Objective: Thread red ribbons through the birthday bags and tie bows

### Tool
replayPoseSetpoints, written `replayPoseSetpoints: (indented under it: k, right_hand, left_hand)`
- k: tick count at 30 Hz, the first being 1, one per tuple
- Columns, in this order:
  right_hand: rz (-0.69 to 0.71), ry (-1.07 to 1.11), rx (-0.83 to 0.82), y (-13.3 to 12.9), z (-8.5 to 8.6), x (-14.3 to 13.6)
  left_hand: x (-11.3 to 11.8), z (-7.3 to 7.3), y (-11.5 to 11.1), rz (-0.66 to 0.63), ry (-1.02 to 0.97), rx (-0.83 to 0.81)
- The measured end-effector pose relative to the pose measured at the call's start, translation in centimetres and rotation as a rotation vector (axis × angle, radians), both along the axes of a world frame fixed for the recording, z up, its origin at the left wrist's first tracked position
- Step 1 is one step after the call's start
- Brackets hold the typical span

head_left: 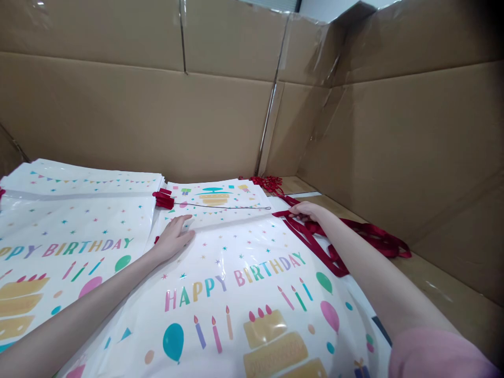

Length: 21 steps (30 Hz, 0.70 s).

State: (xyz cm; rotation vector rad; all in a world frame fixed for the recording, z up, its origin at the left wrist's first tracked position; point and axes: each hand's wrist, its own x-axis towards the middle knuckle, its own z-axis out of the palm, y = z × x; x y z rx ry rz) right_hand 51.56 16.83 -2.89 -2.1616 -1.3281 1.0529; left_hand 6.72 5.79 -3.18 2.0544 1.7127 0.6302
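Observation:
A white plastic bag (236, 247) printed with "HAPPY BIRTHDAY", candles, balloons and a cake lies in front of me. Flat on its upper left part rests my left hand (175, 239), fingers stretched out and holding nothing. At the bag's upper right edge, the fingers of my right hand (305, 210) pinch a dark red ribbon (315, 247), whose loose loops trail to the right. Across the bag's folded top runs a thin wire (220, 206) with a small loop at its right end. Its left end goes into a bunched red ribbon (163, 199).
A stack of matching bags (86, 210) lies to the left. Cut red ribbon pieces (270, 184) are heaped behind the bag. Tall cardboard walls (137, 115) enclose the back and right side, with a cardboard surface (441, 283) at the right.

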Motion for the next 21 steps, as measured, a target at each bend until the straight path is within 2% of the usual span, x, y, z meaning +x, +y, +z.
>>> replayPoseSetpoints:
  k: [21]
  right_hand:
    - [0.044, -0.051, 0.069, -0.37, 0.06, 0.24]
  left_hand:
    - [-0.06, -0.12, 0.15, -0.024, 0.006, 0.026]
